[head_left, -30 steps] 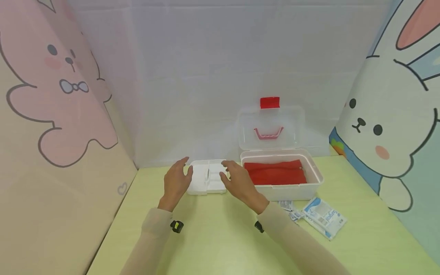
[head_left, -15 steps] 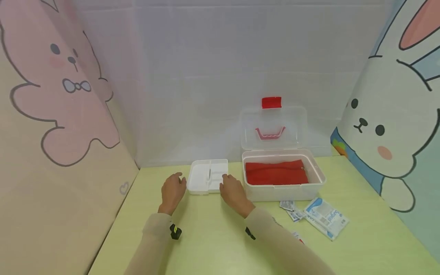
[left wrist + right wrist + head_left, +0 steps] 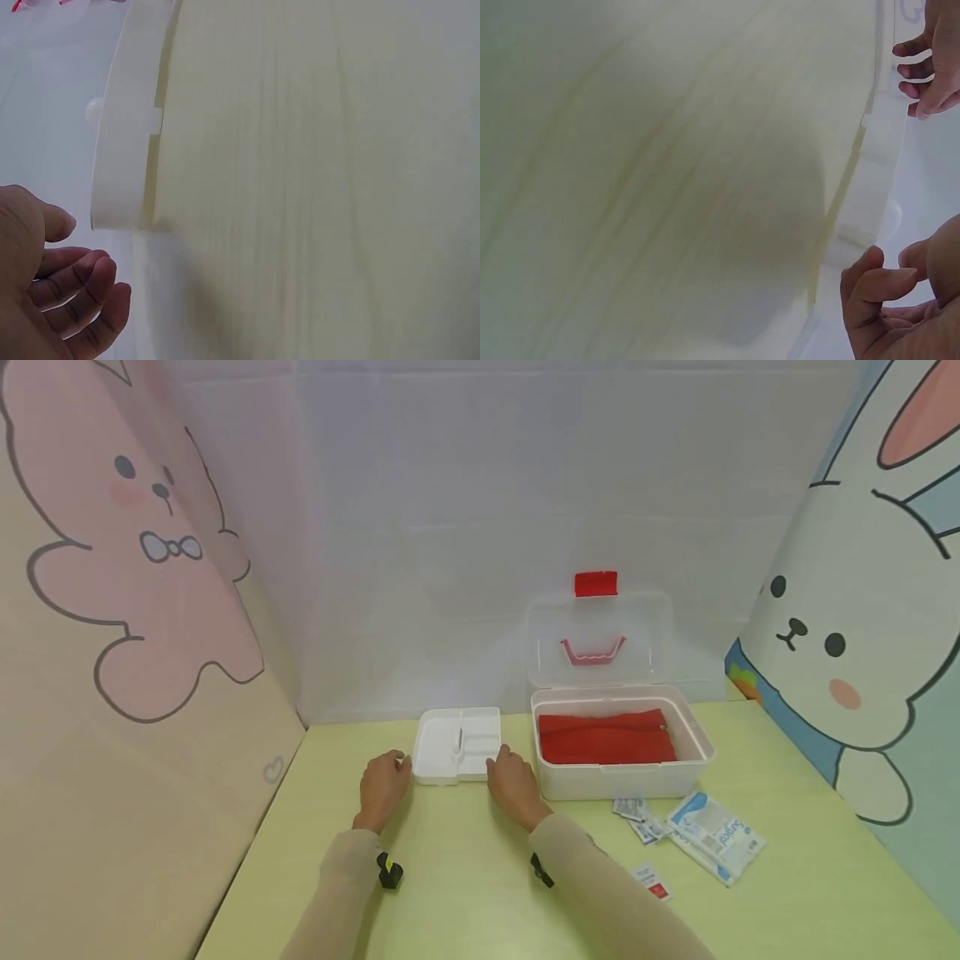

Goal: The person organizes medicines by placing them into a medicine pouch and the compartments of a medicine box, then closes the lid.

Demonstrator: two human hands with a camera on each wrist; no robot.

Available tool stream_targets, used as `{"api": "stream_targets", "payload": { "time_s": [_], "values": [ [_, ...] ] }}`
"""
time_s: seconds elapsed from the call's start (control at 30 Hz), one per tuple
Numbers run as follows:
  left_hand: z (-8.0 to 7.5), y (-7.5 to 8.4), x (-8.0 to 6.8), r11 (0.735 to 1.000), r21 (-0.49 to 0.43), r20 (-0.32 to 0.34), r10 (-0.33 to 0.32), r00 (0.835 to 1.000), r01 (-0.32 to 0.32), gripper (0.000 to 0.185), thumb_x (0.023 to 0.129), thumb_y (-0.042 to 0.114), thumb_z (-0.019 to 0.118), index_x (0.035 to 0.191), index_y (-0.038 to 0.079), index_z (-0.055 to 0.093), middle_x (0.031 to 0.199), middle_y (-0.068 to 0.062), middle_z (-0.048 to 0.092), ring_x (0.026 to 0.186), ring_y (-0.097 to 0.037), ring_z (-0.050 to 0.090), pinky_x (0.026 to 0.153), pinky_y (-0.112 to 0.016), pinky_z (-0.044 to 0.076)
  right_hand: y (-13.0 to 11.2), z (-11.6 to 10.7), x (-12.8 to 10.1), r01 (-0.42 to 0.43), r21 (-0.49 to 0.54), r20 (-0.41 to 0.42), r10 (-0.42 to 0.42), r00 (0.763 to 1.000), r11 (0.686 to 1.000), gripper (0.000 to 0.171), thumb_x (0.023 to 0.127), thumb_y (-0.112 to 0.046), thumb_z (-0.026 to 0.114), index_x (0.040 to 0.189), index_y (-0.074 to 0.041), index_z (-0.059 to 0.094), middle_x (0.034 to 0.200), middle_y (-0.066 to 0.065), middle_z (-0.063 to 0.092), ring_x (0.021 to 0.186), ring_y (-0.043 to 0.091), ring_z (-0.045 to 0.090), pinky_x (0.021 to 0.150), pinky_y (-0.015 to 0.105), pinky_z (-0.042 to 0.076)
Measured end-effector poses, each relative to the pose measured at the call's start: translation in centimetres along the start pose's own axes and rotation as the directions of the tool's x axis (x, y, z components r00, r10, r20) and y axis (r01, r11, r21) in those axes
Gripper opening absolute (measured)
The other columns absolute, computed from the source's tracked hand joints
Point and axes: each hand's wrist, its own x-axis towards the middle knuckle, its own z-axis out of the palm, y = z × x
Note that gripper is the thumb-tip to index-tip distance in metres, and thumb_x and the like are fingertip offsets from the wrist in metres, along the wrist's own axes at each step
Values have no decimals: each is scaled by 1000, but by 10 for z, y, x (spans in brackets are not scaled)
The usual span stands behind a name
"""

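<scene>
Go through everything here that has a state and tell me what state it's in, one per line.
Storage box: open, lid upright, red cloth inside.
White tray: out of the box, flat on the table, nothing visible in its compartments.
Left hand: beside the tray, holding nothing.
Right hand: beside the tray, holding nothing.
Packets: loose on the table.

The tray [image 3: 457, 745] lies left of the open box [image 3: 619, 752], with packets [image 3: 714, 836] on the table [image 3: 450, 893] before the box.
</scene>
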Motion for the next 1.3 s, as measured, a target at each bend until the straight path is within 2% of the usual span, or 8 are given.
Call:
{"api": "stream_targets", "payload": {
  "time_s": [0.2, 0.3, 0.43, 0.53, 0.73, 0.93, 1.2, 1.3],
  "values": [
    [7, -2, 2, 1000, -20, -2, 10, 1000, -10, 29, 96, 22, 57, 108, 0, 71, 91, -15, 74, 67, -20, 66, 54, -33, 52, 2, 3, 3, 3, 24, 2, -3, 1000, 1000, 25, 98, -19, 55, 101, 6, 57, 88, 23, 67, 80, 42, 68, 66, 49, 56],
    [10, 0, 6, 1000, -16, -2, -11, 1000, 11, 28, 95, 22, 59, 108, 0, 71, 91, -15, 74, 70, -23, 67, 56, -36, 53, 4, 5, 6, 6, 21, -6, -6, 1000, 1000, 22, 98, -16, 55, 100, 6, 57, 85, 23, 67, 77, 42, 68, 63, 48, 56],
    [12, 1, 8, 999, 8, 25, -53, 998, 53, 30, 95, 22, 60, 113, 0, 70, 95, -15, 73, 77, -26, 69, 61, -40, 55, 3, 6, 9, -31, 30, 11, 31, 999, 999, 18, 97, -14, 54, 99, 4, 58, 82, 23, 67, 76, 41, 68, 60, 46, 55],
    [12, 1, 8, 998, 13, 28, -59, 998, 58, 30, 95, 20, 59, 113, -1, 70, 96, -16, 73, 78, -27, 69, 63, -40, 55, 3, 6, 11, -54, 44, 23, 53, 998, 998, 17, 97, -13, 54, 95, 4, 58, 81, 23, 66, 76, 41, 68, 58, 46, 54],
    [14, 1, 9, 1000, -3, 1, -22, 1000, 22, 25, 93, 10, 57, 108, -5, 70, 93, -20, 73, 70, -23, 66, 60, -37, 54, 9, 12, 13, -56, 84, 25, 54, 998, 995, 15, 94, -9, 54, 86, 2, 60, 79, 19, 66, 72, 36, 66, 58, 42, 52],
    [14, 3, 8, 999, -31, -7, 8, 1000, -8, 25, 92, 8, 56, 106, -6, 71, 90, -21, 74, 61, -17, 57, 56, -32, 52, 12, 11, 12, -62, 102, 16, 60, 998, 993, 13, 92, -6, 54, 83, 1, 60, 78, 20, 66, 71, 36, 65, 58, 42, 51],
    [3, 6, 6, 999, -46, -41, 14, 999, -16, 26, 91, 6, 54, 106, -7, 71, 90, -23, 73, 56, -16, 54, 55, -32, 51, -1, -1, 12, -25, 115, -5, 25, 1000, 993, 14, 90, -5, 52, 79, 1, 58, 72, 18, 63, 66, 33, 62, 56, 39, 47],
    [-4, 8, 6, 998, -45, -73, 42, 996, -45, 26, 91, 6, 53, 105, -7, 71, 88, -23, 73, 55, -16, 53, 57, -35, 53, -7, -5, 12, -7, 113, -23, 10, 1000, 994, 14, 90, -4, 52, 78, 1, 57, 71, 18, 62, 66, 32, 62, 56, 40, 48]
  ]
}}
